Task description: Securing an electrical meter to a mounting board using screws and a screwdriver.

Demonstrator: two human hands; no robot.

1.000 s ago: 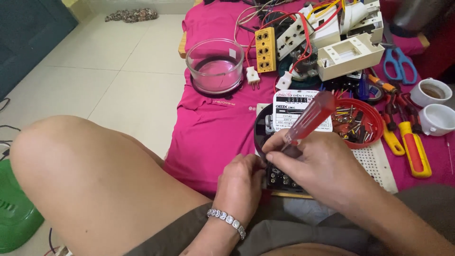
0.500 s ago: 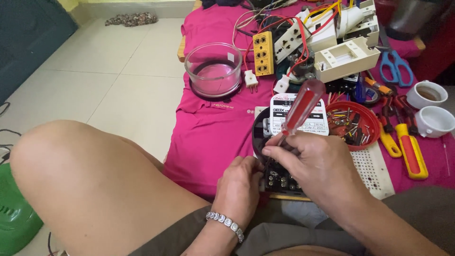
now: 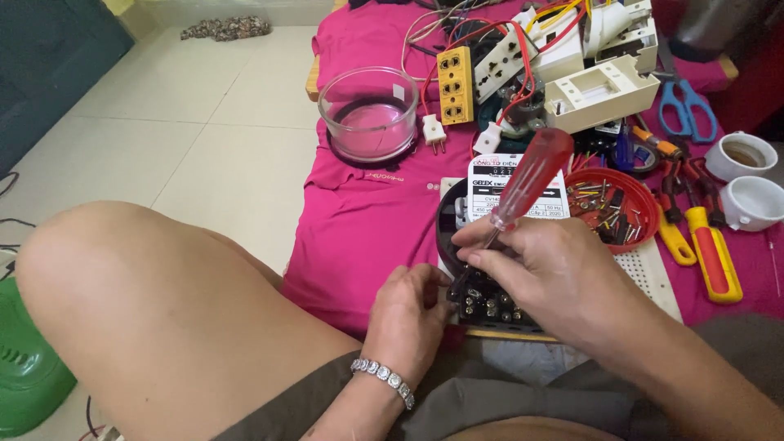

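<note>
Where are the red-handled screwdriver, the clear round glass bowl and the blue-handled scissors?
Red-handled screwdriver (image 3: 532,175): head view, on the translucent red handle above the right hand.
Clear round glass bowl (image 3: 369,114): head view, on its near glass wall.
Blue-handled scissors (image 3: 688,109): head view, between the two blue finger loops.

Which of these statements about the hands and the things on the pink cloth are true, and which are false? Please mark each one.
1. The right hand holds a screwdriver with a red handle. True.
2. The left hand holds the blue scissors. False: it rests against the black device; the scissors lie untouched at the far right.
3. The clear glass bowl stands on the pink cloth. True.
4. The red dish is empty. False: it holds small mixed parts.
</note>
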